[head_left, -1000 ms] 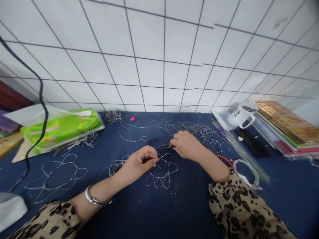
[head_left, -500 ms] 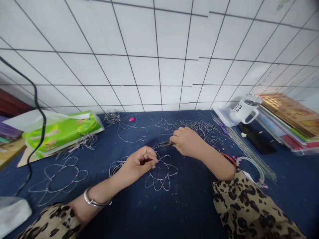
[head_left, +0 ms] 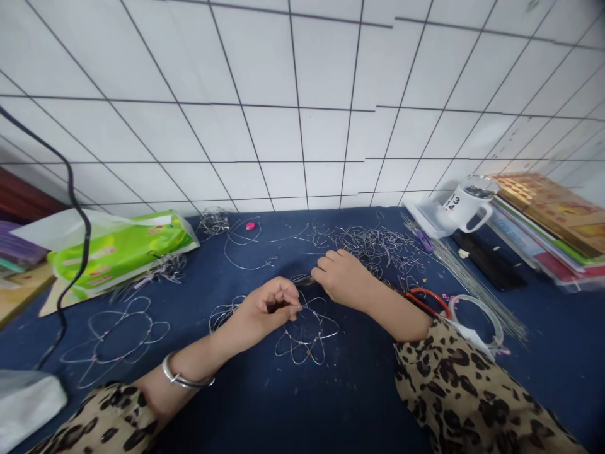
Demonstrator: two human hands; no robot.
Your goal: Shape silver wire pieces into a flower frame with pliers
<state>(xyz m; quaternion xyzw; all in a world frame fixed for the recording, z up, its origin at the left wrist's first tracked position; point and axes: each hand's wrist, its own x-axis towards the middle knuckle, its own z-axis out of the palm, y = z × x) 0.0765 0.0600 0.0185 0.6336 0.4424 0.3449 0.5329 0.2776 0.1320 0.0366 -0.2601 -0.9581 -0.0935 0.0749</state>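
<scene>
My left hand (head_left: 271,304) is closed, thumb and fingertips pinching the upper left edge of a flower-shaped wire frame (head_left: 322,337) strung with small pink beads. The frame's looped petals spread over the dark blue cloth. Just up and to the right, my right hand (head_left: 343,277) is curled around the pliers (head_left: 307,279); only their dark jaws show at its left side, beside thin wire ends, and the handles are hidden. Another coiled wire piece (head_left: 222,313) lies partly behind my left wrist.
A finished-looking wire flower (head_left: 123,340) lies at left, below a green tissue pack (head_left: 123,246). Tangled wire scraps (head_left: 378,243) spread behind my right hand. At right are orange-handled tool grips (head_left: 430,296), straight wires (head_left: 477,296), a clear coil (head_left: 496,328) and a white mug (head_left: 466,205).
My right hand has moved slightly left and down, closer to my left hand, and now covers more of the pliers. My left hand keeps its pinch on the frame.
</scene>
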